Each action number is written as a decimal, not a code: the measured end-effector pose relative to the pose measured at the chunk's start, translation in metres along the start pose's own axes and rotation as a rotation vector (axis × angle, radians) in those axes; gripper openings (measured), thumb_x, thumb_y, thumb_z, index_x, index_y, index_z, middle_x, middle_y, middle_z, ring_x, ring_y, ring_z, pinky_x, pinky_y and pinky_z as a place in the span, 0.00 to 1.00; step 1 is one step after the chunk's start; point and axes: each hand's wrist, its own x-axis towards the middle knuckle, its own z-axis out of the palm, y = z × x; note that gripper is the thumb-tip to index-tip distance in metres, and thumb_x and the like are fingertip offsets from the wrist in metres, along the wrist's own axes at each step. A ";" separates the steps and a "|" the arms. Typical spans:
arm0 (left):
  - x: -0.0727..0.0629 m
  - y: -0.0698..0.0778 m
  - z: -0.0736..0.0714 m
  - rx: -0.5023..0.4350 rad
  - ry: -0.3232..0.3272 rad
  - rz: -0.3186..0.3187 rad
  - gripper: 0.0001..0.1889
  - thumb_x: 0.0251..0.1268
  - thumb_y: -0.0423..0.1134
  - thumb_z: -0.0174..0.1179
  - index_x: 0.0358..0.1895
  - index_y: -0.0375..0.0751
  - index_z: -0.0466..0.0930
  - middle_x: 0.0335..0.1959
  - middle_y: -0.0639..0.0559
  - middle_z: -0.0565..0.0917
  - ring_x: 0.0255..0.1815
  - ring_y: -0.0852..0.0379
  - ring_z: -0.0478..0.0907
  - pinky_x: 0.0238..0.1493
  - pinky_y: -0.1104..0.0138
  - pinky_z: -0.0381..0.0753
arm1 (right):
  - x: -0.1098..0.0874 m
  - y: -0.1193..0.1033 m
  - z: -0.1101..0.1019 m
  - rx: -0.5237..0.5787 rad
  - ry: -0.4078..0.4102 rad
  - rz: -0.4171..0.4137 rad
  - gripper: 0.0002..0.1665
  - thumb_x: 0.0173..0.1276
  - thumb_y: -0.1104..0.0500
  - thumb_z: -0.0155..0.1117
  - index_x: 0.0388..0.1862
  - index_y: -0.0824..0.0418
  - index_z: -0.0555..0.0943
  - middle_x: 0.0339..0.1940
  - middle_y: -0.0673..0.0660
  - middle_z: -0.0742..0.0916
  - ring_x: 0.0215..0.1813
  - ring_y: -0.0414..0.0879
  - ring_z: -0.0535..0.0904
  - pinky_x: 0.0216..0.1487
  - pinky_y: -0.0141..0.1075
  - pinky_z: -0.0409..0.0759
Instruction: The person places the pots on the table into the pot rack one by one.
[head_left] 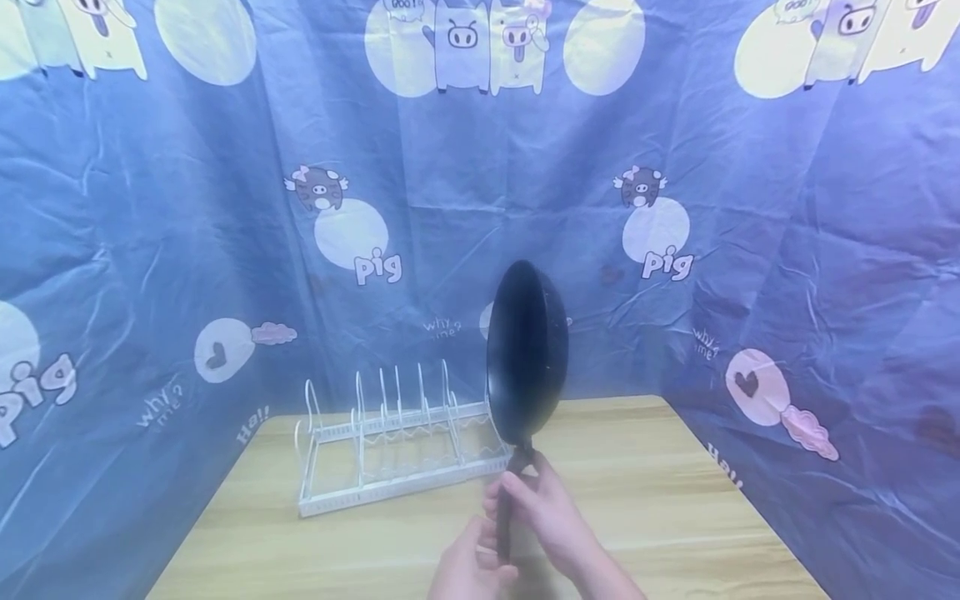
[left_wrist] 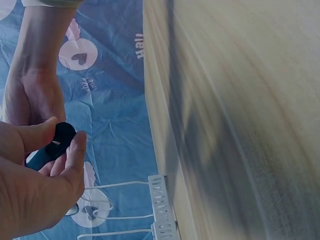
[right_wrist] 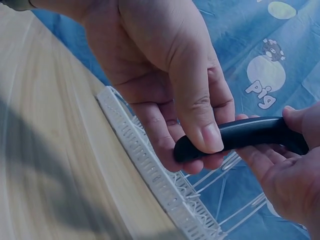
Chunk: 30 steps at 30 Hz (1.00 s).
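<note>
A black frying pan [head_left: 527,354] is held upright above the table, its round body on top and its handle [head_left: 504,525] pointing down. My right hand [head_left: 553,518] grips the handle close to the pan body, thumb laid along it. Lower down, my left hand [head_left: 467,565] pinches the handle's end between thumb and fingers; in the right wrist view this left hand [right_wrist: 175,65] shows clearly on the black handle [right_wrist: 250,132]. The pan body is outside both wrist views. Left of the pan stands a white wire rack [head_left: 397,486] with several upright loops.
The rack sits on a light wood-grain table [head_left: 637,492], its right end partly behind the pan. Blue cloth [head_left: 480,167] printed with cartoon pigs hangs along the back and both sides. The pan's shadow [left_wrist: 200,145] falls on the tabletop.
</note>
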 end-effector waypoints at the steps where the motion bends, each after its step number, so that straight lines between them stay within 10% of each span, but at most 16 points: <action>1: 0.000 -0.001 -0.001 -0.003 -0.001 0.001 0.24 0.60 0.30 0.75 0.58 0.39 0.78 0.48 0.39 0.90 0.47 0.39 0.91 0.46 0.39 0.90 | 0.001 0.000 0.000 -0.004 -0.006 0.002 0.41 0.82 0.57 0.64 0.82 0.67 0.56 0.42 0.57 0.92 0.44 0.46 0.92 0.59 0.41 0.92; 8: 0.001 -0.010 -0.008 -0.084 -0.055 0.012 0.26 0.61 0.32 0.73 0.62 0.36 0.75 0.54 0.39 0.87 0.52 0.37 0.89 0.50 0.40 0.91 | 0.008 0.006 0.004 -0.031 -0.048 0.038 0.38 0.81 0.54 0.66 0.78 0.66 0.61 0.42 0.55 0.92 0.44 0.46 0.92 0.59 0.42 0.91; 16: 0.005 -0.025 -0.011 -0.164 -0.100 0.088 0.29 0.60 0.38 0.75 0.61 0.32 0.74 0.51 0.44 0.88 0.51 0.65 0.83 0.53 0.74 0.81 | 0.015 0.017 0.002 -0.025 -0.104 0.047 0.39 0.83 0.54 0.62 0.81 0.68 0.58 0.42 0.54 0.91 0.45 0.45 0.91 0.60 0.42 0.91; 22: 0.005 -0.033 -0.012 -0.167 -0.128 0.071 0.33 0.62 0.39 0.74 0.65 0.28 0.70 0.57 0.35 0.86 0.55 0.45 0.87 0.54 0.61 0.90 | 0.018 0.027 0.000 -0.027 -0.132 0.056 0.36 0.83 0.53 0.62 0.80 0.68 0.61 0.41 0.54 0.92 0.44 0.45 0.92 0.61 0.41 0.91; 30: 0.008 -0.043 -0.013 -0.350 -0.217 0.028 0.35 0.65 0.39 0.72 0.65 0.23 0.64 0.54 0.45 0.84 0.56 0.47 0.85 0.55 0.66 0.89 | 0.026 0.044 -0.001 0.012 -0.154 0.070 0.36 0.83 0.53 0.62 0.80 0.69 0.62 0.40 0.52 0.92 0.43 0.44 0.92 0.60 0.42 0.91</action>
